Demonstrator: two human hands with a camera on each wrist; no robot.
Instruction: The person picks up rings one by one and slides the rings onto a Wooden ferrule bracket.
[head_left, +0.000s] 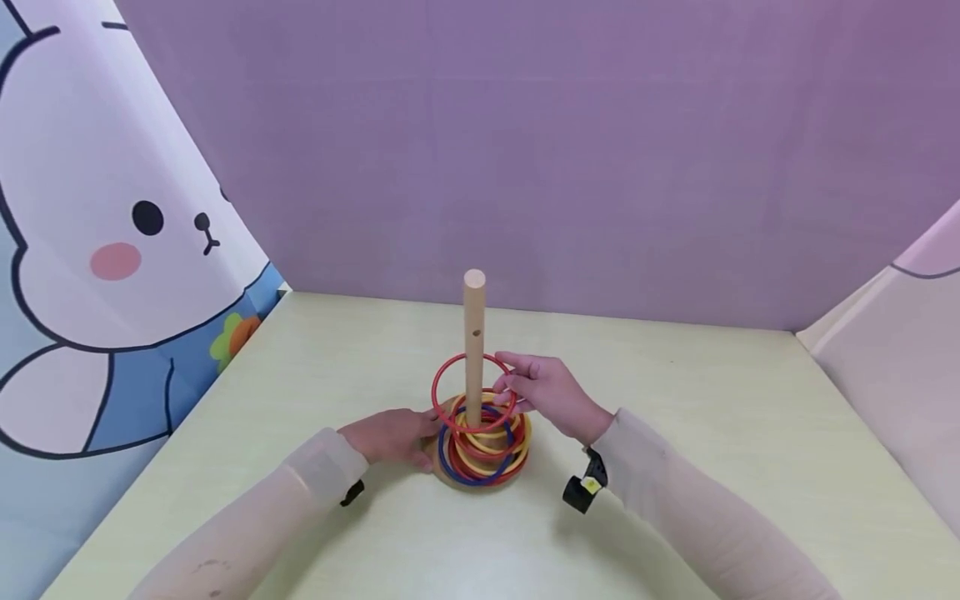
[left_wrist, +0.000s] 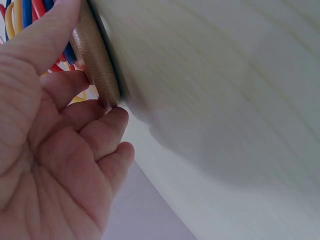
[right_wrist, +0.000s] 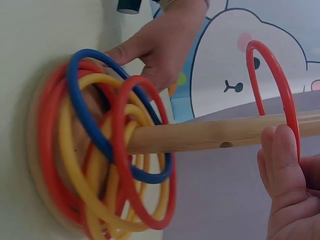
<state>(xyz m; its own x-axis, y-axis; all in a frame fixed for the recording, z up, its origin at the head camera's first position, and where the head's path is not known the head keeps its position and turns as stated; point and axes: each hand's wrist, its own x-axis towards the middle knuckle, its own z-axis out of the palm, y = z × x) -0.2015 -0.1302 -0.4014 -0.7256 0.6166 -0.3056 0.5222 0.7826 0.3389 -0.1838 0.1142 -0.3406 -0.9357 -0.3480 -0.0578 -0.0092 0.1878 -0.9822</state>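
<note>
A wooden post (head_left: 474, 333) rises from a round wooden base (left_wrist: 95, 55). Red, yellow and blue rings lie piled around its foot; a blue ring (right_wrist: 86, 117) leans in the pile. My right hand (head_left: 551, 390) pinches a red ring (right_wrist: 286, 90) between thumb and fingers. In the right wrist view the post passes through this ring, which is well above the pile. At the base's left side, my left hand (head_left: 390, 435) holds the rim, with thumb and fingertips at its edge.
The stand is on a pale wood-grain table (head_left: 675, 400). Behind it is a purple backdrop (head_left: 525, 167). A cartoon-printed cloth (head_left: 112, 183) hangs at the left. Each wrist wears a small black camera; the right one (head_left: 581, 492) hangs beside the sleeve.
</note>
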